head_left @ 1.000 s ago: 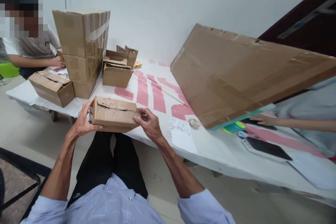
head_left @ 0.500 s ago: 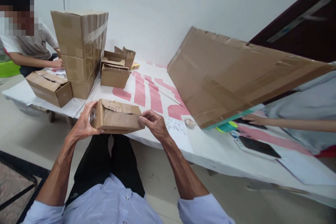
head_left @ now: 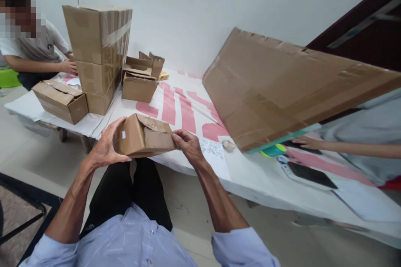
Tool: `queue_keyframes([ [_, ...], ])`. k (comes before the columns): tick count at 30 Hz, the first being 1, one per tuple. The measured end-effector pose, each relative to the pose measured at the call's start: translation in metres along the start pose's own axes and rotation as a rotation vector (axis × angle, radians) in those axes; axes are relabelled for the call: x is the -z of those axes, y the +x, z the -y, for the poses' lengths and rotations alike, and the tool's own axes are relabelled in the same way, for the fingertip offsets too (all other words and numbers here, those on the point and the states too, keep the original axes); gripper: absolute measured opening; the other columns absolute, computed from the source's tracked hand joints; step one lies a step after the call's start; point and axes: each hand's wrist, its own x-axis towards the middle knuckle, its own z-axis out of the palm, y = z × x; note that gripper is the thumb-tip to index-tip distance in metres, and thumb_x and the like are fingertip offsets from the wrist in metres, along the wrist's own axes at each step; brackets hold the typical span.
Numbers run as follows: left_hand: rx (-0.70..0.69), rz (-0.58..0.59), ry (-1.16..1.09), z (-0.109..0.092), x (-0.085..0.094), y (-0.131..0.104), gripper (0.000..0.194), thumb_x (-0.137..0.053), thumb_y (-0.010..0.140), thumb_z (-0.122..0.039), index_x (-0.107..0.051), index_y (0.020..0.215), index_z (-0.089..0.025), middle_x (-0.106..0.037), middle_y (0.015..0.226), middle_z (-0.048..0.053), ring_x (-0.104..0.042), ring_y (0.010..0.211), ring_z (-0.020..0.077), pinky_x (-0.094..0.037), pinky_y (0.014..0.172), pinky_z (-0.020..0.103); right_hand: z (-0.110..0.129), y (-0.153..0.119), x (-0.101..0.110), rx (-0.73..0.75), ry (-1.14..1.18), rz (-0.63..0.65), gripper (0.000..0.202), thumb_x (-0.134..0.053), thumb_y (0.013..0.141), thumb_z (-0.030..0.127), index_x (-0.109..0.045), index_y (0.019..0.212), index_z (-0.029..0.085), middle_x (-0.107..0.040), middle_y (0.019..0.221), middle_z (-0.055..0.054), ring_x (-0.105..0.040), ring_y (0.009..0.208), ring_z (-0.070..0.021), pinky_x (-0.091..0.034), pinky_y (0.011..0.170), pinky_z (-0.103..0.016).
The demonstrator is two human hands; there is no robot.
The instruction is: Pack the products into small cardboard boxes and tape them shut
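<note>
A brown, oblong cardboard box with a ragged slit along its top point(head_left: 158, 139) is held between the person's two bare hands, in front of the body and at the near edge of the long table covered in white cloth with pink shapes point(head_left: 250, 187). Whether the box also rests on the table edge cannot be told. Its long axis runs roughly left to right, angled so that the left end turns partly toward the near side. Neither hand is nearer, since both touch it: the left hand point(head_left: 108, 146) spreads wide around the left end, thumb low on the near side, fingers at the far upper edge; the right hand point(head_left: 189, 146) is narrow, thumb and finger pinching the right end.

Beyond the box, to the far left, stands a tall stack of taped brown cartons point(head_left: 97, 62); to the right lies a white sheet with dark markings point(head_left: 216, 158).

Compared with half a second ago, the box has swung around: its left end face now shows broadly, with a small white label point(head_left: 123, 134), where earlier the long slit top dominated.
</note>
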Motion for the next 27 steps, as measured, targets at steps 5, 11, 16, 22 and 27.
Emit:
queue_keyframes([
  [5, -0.011, -0.003, -0.035, -0.005, -0.004, 0.005, 0.125, -0.101, 0.066, -0.052, -0.032, 0.169, -0.036, -0.043, 0.171, 0.015, -0.041, 0.158, 0.0458, -0.031, 0.13, 0.064, -0.013, 0.005, 0.003, -0.023, 0.004, -0.019, 0.044, -0.075, 0.081, 0.065, -0.072, 0.087, 0.021, -0.071, 0.082, -0.002, -0.061, 0.072, -0.0183, -0.052, 0.062, -0.03],
  [11, -0.03, -0.055, -0.031, -0.014, -0.012, 0.009, 0.119, -0.1, 0.065, -0.057, -0.039, 0.164, -0.033, -0.047, 0.168, 0.016, -0.045, 0.155, 0.0458, -0.033, 0.126, 0.063, -0.015, 0.012, -0.001, 0.041, -0.105, -0.055, 0.042, -0.068, 0.086, 0.062, -0.072, 0.091, 0.021, -0.07, 0.088, -0.005, -0.064, 0.079, -0.0213, -0.057, 0.071, -0.036],
  [16, -0.018, -0.086, -0.031, -0.026, -0.024, 0.022, 0.121, -0.102, 0.06, -0.058, -0.041, 0.162, -0.033, -0.051, 0.163, 0.017, -0.048, 0.15, 0.0474, -0.035, 0.122, 0.065, 0.046, 0.008, -0.006, 0.421, -0.347, -0.24, 0.024, -0.061, 0.101, 0.042, -0.076, 0.105, 0.024, -0.069, 0.11, -0.012, -0.066, 0.108, -0.0303, -0.059, 0.092, -0.05],
  [22, -0.031, -0.142, -0.028, -0.041, -0.041, 0.037, 0.121, -0.103, 0.059, -0.051, -0.04, 0.16, -0.03, -0.054, 0.158, 0.018, -0.05, 0.147, 0.045, -0.036, 0.121, 0.063, 0.124, 0.004, -0.039, 0.817, -0.642, 0.082, 0.021, -0.059, 0.106, 0.026, -0.078, 0.096, 0.028, -0.07, 0.105, -0.009, -0.06, 0.107, -0.0304, -0.053, 0.098, -0.05],
  [27, 0.004, -0.167, 0.012, -0.052, -0.05, 0.04, 0.119, -0.102, 0.059, -0.044, -0.038, 0.158, -0.029, -0.057, 0.156, 0.016, -0.052, 0.146, 0.0421, -0.038, 0.121, 0.062, 0.129, 0.011, -0.05, 0.895, -1.037, 0.164, 0.022, -0.059, 0.103, 0.016, -0.077, 0.092, 0.022, -0.071, 0.107, -0.012, -0.056, 0.105, -0.0289, -0.046, 0.089, -0.042],
])
